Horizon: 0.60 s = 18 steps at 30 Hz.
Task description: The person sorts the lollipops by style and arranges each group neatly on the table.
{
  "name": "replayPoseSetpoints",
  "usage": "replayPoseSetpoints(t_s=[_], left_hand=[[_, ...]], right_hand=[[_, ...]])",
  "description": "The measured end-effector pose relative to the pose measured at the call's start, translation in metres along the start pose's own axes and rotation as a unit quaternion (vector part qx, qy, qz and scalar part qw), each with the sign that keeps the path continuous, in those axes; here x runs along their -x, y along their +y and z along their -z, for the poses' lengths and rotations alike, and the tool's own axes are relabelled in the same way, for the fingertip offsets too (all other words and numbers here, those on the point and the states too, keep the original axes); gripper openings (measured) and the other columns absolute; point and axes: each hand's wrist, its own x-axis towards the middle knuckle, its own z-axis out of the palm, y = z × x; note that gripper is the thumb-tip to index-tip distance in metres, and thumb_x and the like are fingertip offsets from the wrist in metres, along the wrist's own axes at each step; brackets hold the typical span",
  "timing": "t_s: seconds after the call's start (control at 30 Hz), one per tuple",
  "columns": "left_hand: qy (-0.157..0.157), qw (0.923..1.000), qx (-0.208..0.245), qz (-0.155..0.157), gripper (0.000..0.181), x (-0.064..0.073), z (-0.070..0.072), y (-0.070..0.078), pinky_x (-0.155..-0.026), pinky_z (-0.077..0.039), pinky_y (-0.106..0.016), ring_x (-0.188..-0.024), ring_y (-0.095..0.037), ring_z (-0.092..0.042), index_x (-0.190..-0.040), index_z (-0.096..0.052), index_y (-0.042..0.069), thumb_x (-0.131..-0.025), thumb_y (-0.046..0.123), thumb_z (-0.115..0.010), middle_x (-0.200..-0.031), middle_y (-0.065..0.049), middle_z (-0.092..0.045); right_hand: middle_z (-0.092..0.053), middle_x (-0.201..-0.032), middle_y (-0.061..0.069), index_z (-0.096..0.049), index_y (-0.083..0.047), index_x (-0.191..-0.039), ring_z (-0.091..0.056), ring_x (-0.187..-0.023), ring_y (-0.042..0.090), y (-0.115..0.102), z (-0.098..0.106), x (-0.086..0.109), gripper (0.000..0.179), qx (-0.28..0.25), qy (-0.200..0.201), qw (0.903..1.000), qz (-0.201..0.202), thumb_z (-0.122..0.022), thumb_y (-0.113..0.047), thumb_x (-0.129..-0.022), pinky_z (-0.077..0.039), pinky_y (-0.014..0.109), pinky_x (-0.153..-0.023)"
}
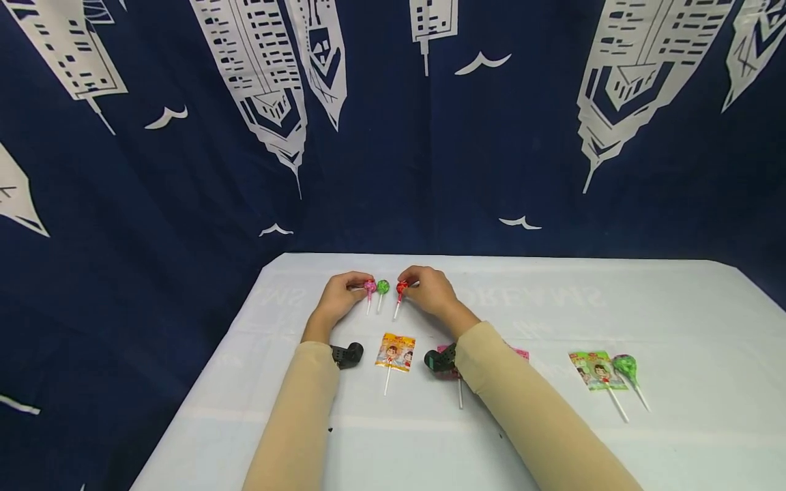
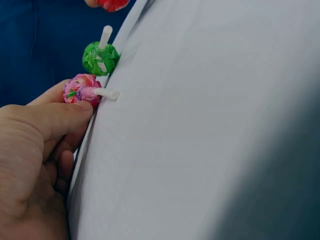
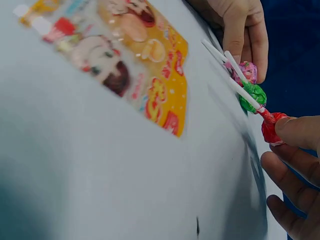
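We see both arms stretched forward over the white table (image 1: 405, 450), the hands reaching to its far part and angled in toward each other. The left hand (image 1: 340, 298) pinches the pink pop (image 1: 370, 287): in its wrist view we find the thumb laid along the near side of the candy, the index finger behind it, and the other fingers curled in below. The right hand (image 1: 432, 290) likewise grips the red pop (image 1: 402, 288) by its head between thumb and index finger, while its remaining fingers are loosely bent and spread apart.

Between the hands we have the green pop (image 1: 383, 287), just beside the pink one, with a wider gap on the red one's side. All three sticks point back toward the person. We cannot tell whether the red pop rests on the table.

Nearer the person, between the forearms, lies the orange packet (image 1: 395, 352), its stick also pointing back. The right sleeve (image 1: 534, 416) passes over the pink packet (image 1: 522, 354) and hides most of it from us. Well apart, on the right, we see the green packet (image 1: 594, 368) with a larger lollipop (image 1: 626, 368) beside it.
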Motion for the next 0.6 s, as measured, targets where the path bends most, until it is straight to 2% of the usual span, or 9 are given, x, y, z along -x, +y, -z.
replayPoseSetpoints(t_s=[0.17,0.6], left_hand=[[0.005,1.0,0.005,0.005,0.03,0.001,-0.002,-0.003,-0.103,-0.051,-0.041,-0.114,-0.026,-0.065,-0.118,-0.072,0.007,-0.09,-0.003,-0.067,-0.119,-0.013,-0.072],[0.009,0.9998,-0.016,0.0,0.028,-0.001,-0.002,-0.001,-0.103,-0.05,-0.041,-0.114,-0.025,-0.065,-0.118,-0.072,0.008,-0.092,0.003,-0.068,-0.119,-0.011,-0.073]], right_hand=[[-0.075,-0.109,0.006,-0.073,-0.014,-0.112,-0.068,-0.105,0.025,0.001,-0.007,-0.005,0.021,0.003,-0.004,1.0,-0.006,-0.07,-0.015,-0.091,-0.052,0.044,-0.091],[-0.073,-0.113,0.004,-0.071,-0.016,-0.116,-0.066,-0.106,0.024,-0.003,-0.016,-0.016,0.022,0.047,-0.018,0.9984,-0.024,-0.067,-0.018,-0.094,-0.052,0.043,-0.091]])
